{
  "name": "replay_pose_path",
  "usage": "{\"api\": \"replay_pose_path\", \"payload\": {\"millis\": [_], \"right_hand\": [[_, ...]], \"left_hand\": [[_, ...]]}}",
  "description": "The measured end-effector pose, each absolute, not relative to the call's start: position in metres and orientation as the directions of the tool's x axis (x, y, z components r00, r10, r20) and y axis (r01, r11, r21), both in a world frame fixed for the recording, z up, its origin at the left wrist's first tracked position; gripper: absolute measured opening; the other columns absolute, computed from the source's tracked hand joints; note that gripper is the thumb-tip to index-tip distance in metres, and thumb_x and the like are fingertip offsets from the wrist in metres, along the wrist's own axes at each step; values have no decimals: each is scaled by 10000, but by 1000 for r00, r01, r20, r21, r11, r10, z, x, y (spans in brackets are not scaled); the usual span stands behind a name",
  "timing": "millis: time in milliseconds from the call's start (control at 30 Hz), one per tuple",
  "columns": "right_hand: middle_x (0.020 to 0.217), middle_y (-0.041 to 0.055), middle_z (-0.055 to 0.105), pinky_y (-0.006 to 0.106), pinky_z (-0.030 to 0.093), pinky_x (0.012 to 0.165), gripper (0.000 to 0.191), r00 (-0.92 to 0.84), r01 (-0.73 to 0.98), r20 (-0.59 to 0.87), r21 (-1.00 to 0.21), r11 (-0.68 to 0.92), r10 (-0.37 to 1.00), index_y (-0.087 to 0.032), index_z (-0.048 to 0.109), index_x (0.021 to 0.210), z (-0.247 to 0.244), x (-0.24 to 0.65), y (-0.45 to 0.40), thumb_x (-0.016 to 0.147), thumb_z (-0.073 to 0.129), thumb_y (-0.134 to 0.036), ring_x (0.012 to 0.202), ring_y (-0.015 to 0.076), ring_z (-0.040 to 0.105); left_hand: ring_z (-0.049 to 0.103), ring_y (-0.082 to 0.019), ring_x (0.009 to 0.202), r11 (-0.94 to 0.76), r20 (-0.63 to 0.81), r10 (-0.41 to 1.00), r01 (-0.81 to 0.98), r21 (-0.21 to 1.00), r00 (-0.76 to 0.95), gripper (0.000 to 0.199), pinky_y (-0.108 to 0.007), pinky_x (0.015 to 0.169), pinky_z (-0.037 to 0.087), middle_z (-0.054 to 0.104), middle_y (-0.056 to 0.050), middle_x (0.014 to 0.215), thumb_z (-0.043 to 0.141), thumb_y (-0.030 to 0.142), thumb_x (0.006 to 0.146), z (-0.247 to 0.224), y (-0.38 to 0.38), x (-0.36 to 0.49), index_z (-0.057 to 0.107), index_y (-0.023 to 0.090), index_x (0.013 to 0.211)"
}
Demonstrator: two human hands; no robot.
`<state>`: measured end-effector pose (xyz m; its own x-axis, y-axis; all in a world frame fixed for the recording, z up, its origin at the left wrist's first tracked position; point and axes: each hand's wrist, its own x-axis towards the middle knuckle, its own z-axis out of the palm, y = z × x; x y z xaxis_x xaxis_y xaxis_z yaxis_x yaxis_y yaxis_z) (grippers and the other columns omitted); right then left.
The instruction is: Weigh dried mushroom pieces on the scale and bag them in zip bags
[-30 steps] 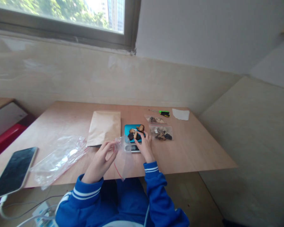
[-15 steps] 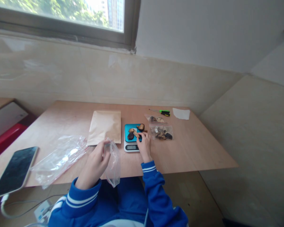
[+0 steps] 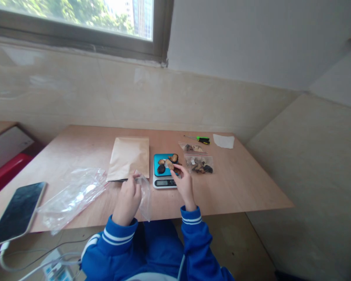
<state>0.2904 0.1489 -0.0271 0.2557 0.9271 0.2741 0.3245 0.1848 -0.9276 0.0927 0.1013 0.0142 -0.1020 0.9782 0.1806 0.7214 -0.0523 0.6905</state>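
The numbers on the black screen of the kitchen scale (image 3: pixel 163 182) were too small to read, and no brand or label could be made out. Dark dried mushroom pieces (image 3: pixel 166 164) sat on the scale's blue top. The right hand (image 3: pixel 185 185) was just to the right of the scale, half closed, with its fingers (image 3: pixel 176 168) at the mushroom pieces. It may have been pinching one piece, but that was hard to tell from this view. The left hand (image 3: pixel 128 201) was closed on the top of a clear zip bag (image 3: pixel 144 197), which hung down from it, just left of the scale. Since the earlier frame, the left hand had moved closer to the scale, and the right hand had lifted a bit and moved right.

Two small zip bags of mushrooms (image 3: pixel 196 158) lay right of the scale, with a screwdriver (image 3: pixel 203 139) past them. A brown paper envelope (image 3: pixel 128 158) lay left of the scale, and a big clear bag (image 3: pixel 73 199) and a phone (image 3: pixel 16 214) lay farther left.
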Motion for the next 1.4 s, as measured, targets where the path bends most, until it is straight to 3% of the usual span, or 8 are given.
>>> {"api": "replay_pose_path", "payload": {"millis": [167, 333, 533, 800, 1000, 1133, 1267, 1400], "right_hand": [[1025, 41, 725, 366, 487, 970, 347, -29, -462, -70, -884, -76, 997, -199, 688, 1013, 31, 274, 112, 702, 785, -319, 973, 187, 663], [1012, 4, 716, 331, 488, 994, 331, -301, -617, -152, -721, -314, 941, -218, 685, 994, 58, 254, 84, 699, 796, -320, 903, 145, 674], [1005, 42, 708, 398, 465, 1014, 351, -207, -502, -218, -813, -295, 954, -195, 665, 997, 40, 243, 77, 707, 778, -358, 1009, 205, 655], [972, 79, 710, 383, 513, 882, 231, -108, 50, -124, -992, -119, 986, -165, 658, 955, 13, 249, 82, 734, 682, -224, 933, 221, 662], [1045, 95, 700, 428, 482, 933, 222, -137, 358, -73, -933, -20, 988, -177, 701, 975, 15, 247, 74, 762, 644, -152, 1010, 261, 639], [1043, 64, 712, 399, 488, 936, 201, -223, 322, -26, -946, 49, 974, -208, 702, 1004, 28, 247, 71, 843, 582, -203, 1020, 235, 643], [1049, 62, 686, 324, 521, 878, 227, -126, 317, 184, -924, 215, 975, -212, 685, 1003, 30, 254, 97, 919, 478, -250, 1001, 190, 642], [1242, 115, 600, 420, 405, 1067, 315, -78, 566, 341, -759, 323, 937, -201, 621, 1166, -5, 263, 153, 864, 532, -201, 1230, 235, 524]], "left_hand": [[625, -272, 1048, -50, 183, 977, 722, 690, -106, 398, -430, 928, 494, 666, -163, 1136, 326, 224, 851, 12, 102, 98, 541, 118, 1168], [634, -272, 1017, -82, 163, 985, 686, 723, -54, 391, -446, 930, 491, 657, -156, 1162, 333, 230, 862, 11, 100, 98, 575, 145, 1157], [578, -241, 1181, 23, 46, 993, 553, 833, -110, 453, -411, 1020, 446, 645, -107, 1242, 338, 217, 853, 9, 100, 96, 579, 172, 1234], [583, -237, 1175, 69, -6, 993, 551, 832, -115, 489, -420, 1034, 433, 655, -100, 1233, 336, 256, 847, 19, 99, 95, 595, 162, 1251], [585, -240, 1175, 89, -30, 993, 531, 842, -118, 493, -426, 1025, 434, 663, -111, 1213, 329, 275, 849, 24, 98, 95, 622, 157, 1228], [619, -239, 1116, 69, -9, 993, 531, 844, -115, 477, -425, 990, 460, 692, -97, 1151, 351, 272, 842, 20, 100, 93, 632, 171, 1215], [626, -231, 1097, 66, 1, 992, 524, 849, -126, 473, -414, 975, 469, 693, -101, 1144, 347, 273, 846, 17, 102, 91, 638, 172, 1205], [671, -223, 973, 61, 17, 990, 543, 837, -137, 460, -403, 894, 513, 722, -84, 1031, 353, 280, 847, 14, 102, 89, 648, 194, 1190]]}}
